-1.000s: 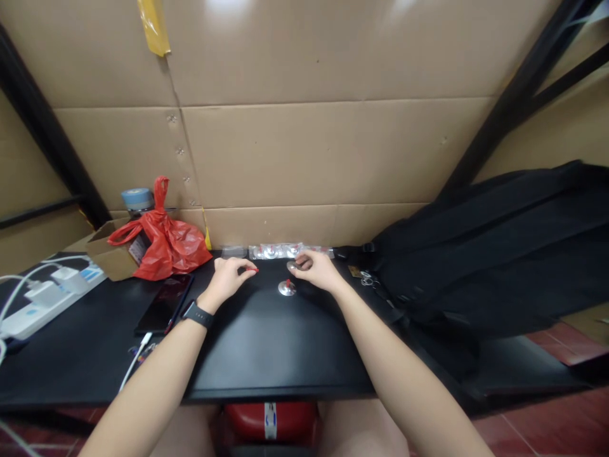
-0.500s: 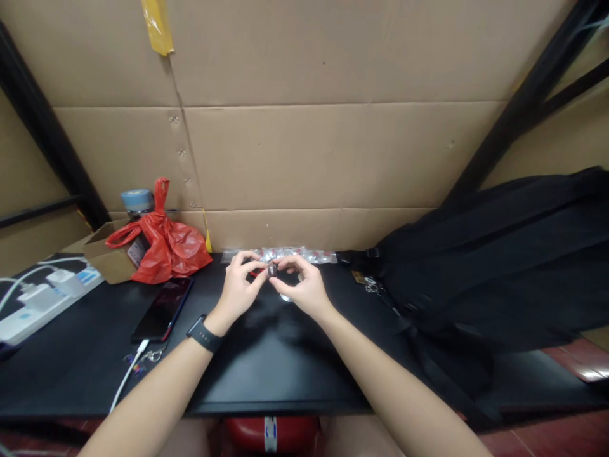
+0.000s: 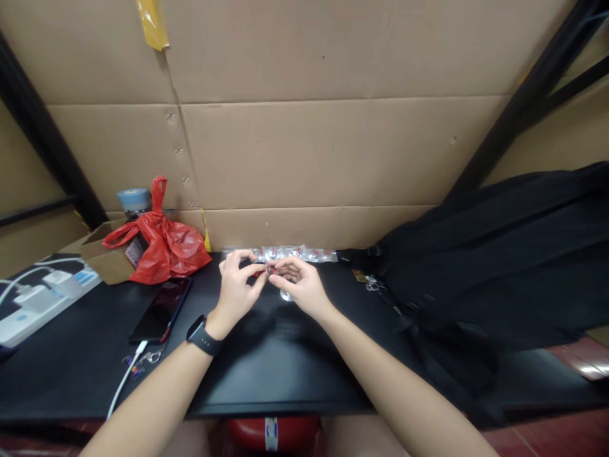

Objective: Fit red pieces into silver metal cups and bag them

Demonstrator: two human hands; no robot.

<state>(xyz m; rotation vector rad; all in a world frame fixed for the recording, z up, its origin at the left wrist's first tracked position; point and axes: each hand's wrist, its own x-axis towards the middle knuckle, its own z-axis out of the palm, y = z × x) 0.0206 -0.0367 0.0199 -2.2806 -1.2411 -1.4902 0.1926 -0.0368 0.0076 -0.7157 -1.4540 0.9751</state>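
Observation:
Over the black table (image 3: 280, 381), my left hand (image 3: 239, 284) and my right hand (image 3: 301, 285) meet at the fingertips. Between them is a small, shiny item (image 3: 268, 269), partly covered by the fingers and too small to name. Thumb and fingers of both hands pinch it. Under my right hand lies a round silvery piece (image 3: 286, 296). Something red shows behind my left fingertips. Clear plastic packets (image 3: 304, 254) with silvery and red contents lie in a row behind the hands, along the cardboard wall.
On the left are a red plastic bag (image 3: 166, 247), a cardboard box (image 3: 107, 260), a blue-lidded container (image 3: 134, 200), a phone (image 3: 160, 311) with a white cable and a power strip (image 3: 42, 304). A black backpack (image 3: 504, 266) and keys (image 3: 373, 284) lie on the right.
The small item between my fingertips has turned and now looks thinner and clearer instead of dark and round. Both hands stay nearly in place; the camera view has shifted slightly.

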